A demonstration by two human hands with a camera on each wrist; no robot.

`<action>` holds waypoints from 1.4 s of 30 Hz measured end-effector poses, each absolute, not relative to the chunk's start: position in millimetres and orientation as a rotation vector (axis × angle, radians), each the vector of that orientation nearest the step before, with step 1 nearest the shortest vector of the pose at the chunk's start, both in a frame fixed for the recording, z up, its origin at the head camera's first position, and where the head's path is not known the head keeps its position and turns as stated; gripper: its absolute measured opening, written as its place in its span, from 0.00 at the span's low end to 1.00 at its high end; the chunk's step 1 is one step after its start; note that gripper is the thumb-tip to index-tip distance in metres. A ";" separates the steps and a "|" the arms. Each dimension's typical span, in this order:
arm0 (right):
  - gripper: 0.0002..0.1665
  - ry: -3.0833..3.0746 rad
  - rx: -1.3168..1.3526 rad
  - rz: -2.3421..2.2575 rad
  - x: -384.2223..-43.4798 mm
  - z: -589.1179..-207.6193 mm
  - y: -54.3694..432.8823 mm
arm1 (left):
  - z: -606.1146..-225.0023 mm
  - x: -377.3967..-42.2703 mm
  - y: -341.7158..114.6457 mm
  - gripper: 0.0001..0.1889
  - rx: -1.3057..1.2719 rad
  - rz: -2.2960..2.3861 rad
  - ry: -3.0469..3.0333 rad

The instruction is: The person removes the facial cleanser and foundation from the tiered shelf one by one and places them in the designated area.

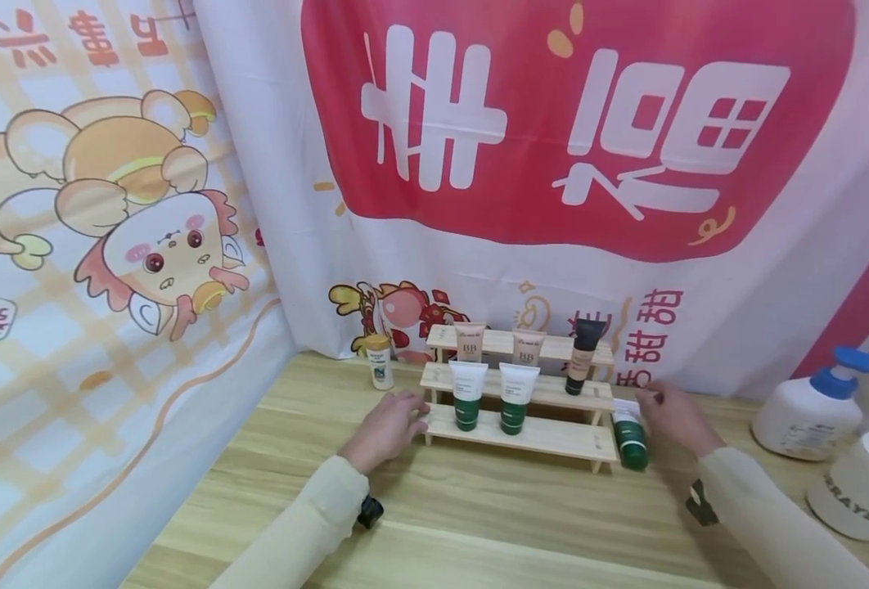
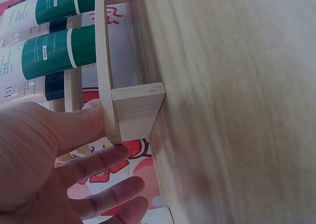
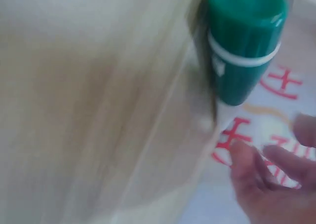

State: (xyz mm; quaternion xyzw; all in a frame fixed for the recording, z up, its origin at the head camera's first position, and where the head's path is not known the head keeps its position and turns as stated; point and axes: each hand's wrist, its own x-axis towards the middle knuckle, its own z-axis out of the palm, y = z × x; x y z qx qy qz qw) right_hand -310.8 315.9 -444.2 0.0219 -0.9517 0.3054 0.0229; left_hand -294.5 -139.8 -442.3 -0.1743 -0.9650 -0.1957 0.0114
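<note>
A three-step wooden display rack (image 1: 552, 442) stands on the table. My left hand (image 1: 386, 429) is at the left end of its lowest step. In the left wrist view, my thumb (image 2: 84, 125) lies against the step's tube side and my index fingertip meets its end corner; the other fingers are spread. Two white-and-green tubes (image 1: 467, 397) stand cap-down on that step. To the right of the rack, another white-and-green tube (image 1: 631, 442) is on the table. My right hand (image 3: 276, 184) is beside its white end, fingers loosely bent, with a gap between them and the tube.
Two beige BB tubes (image 1: 470, 339) and a black-capped tube (image 1: 582, 356) stand on the upper steps. A small yellow-capped bottle (image 1: 380, 362) is left of the rack. Two pump bottles (image 1: 810, 413) stand at the right. A printed cloth (image 1: 272, 164) hangs behind and left.
</note>
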 end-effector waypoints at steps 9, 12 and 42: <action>0.18 -2.229 0.412 0.893 -269.5 -409.0 255.9 | -443.9 -292.4 -141.9 0.16 -0.513 -0.643 -3.039; 0.25 -2.140 0.672 0.849 -262.6 -398.8 225.6 | -445.6 -293.2 -141.4 0.16 -0.516 -0.638 -3.031; 0.33 -1.990 0.838 0.900 -256.6 -400.1 182.2 | -446.1 -296.9 -136.2 0.14 -0.516 -0.599 -3.004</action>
